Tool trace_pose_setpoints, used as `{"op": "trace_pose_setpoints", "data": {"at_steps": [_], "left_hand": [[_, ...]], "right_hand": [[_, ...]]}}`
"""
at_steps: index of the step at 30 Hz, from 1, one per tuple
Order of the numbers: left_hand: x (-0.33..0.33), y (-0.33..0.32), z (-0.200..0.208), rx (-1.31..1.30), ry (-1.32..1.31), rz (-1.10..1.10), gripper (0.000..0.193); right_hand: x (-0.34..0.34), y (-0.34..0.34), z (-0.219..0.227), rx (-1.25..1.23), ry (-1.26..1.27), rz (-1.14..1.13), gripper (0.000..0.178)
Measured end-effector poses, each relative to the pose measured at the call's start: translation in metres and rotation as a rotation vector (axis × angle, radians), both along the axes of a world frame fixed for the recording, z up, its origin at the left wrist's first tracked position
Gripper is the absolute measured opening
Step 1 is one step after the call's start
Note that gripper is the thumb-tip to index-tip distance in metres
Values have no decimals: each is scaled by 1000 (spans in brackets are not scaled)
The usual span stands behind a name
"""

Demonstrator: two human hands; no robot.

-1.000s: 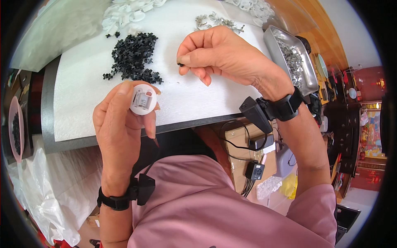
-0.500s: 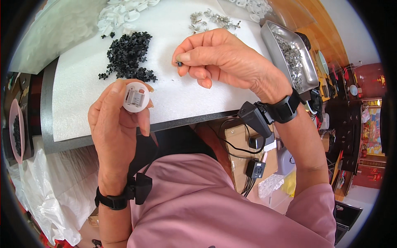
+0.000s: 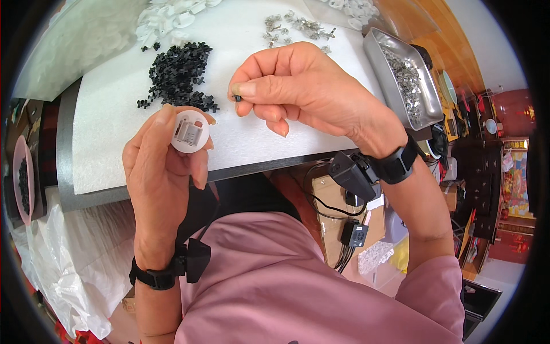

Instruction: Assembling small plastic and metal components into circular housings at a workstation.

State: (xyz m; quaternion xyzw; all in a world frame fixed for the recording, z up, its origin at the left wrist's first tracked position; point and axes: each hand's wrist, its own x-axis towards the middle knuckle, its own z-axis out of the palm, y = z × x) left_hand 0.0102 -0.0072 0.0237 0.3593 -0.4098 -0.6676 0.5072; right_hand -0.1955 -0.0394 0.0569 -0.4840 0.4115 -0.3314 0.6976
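Observation:
My left hand (image 3: 157,149) grips a round white plastic casing (image 3: 197,139) by its edge, thumb on one side and fingers behind. Its upturned face shows a recessed compartment with small metal parts inside. To the right and slightly higher, my right hand (image 3: 292,92) pinches a tiny black plastic piece (image 3: 238,98) between thumb and forefinger, the other fingers curled. The two hands are apart, both over the table's near half. Just beyond my left hand lies a heap of small black cross-shaped pieces (image 3: 177,71).
White plastic parts (image 3: 166,20) are piled at the far left of the white-covered table (image 3: 120,155). Small metal pieces (image 3: 303,26) lie scattered at the back. A metal tray (image 3: 427,97) of metal bits stands right. A pink bowl (image 3: 22,155) sits far left.
My right hand has moved a little left and down, carrying the black piece closer to the white casing. My left hand has barely moved.

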Motion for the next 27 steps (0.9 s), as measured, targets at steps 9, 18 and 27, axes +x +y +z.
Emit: {"op": "trace_pose_setpoints", "data": {"at_steps": [9, 18, 27], "left_hand": [[2, -1, 7, 134, -13, -20, 42], [3, -5, 9, 213, 98, 12, 42], [3, -6, 5, 196, 96, 33, 43]], "right_hand": [[33, 2, 8, -330, 161, 9, 16], [56, 4, -12, -426, -30, -55, 16], [63, 6, -16, -358, -67, -95, 14]]}}
